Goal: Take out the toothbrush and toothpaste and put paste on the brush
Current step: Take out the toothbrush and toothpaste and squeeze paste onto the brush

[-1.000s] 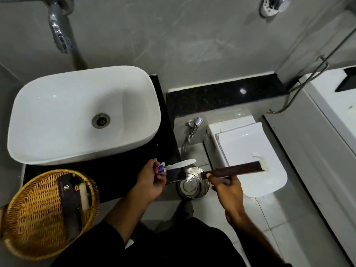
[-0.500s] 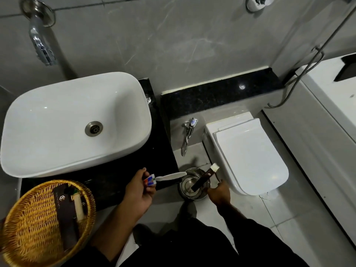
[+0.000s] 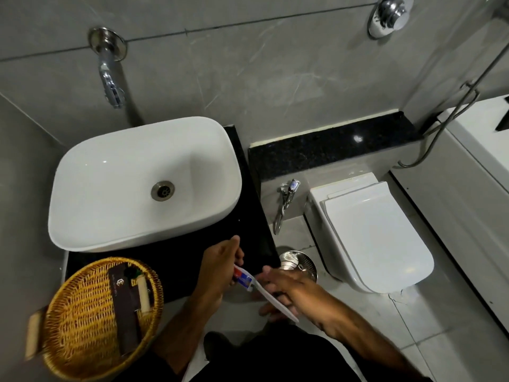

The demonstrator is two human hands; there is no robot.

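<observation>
A small red and blue toothpaste tube (image 3: pixel 241 275) sits in my left hand (image 3: pixel 220 261), just off the front edge of the black counter (image 3: pixel 256 244). A white toothbrush (image 3: pixel 271 297) runs from the tube down to the right, bristle end hidden at the tube. My right hand (image 3: pixel 292 289) has come in from the right, and its fingers curl around the middle of the brush handle. Both hands meet over the floor in front of me.
A wicker basket (image 3: pixel 82 323) at the lower left holds a dark brown box (image 3: pixel 124 312) and a small pale item. The white basin (image 3: pixel 143 183) sits on the counter under a wall tap (image 3: pixel 110 78). A steel bin (image 3: pixel 298 264) stands beside the toilet (image 3: pixel 371 232).
My right hand let the brown box go into the steel bin, then moved left onto the white toothbrush. The left hand turned the tube and brush towards me.
</observation>
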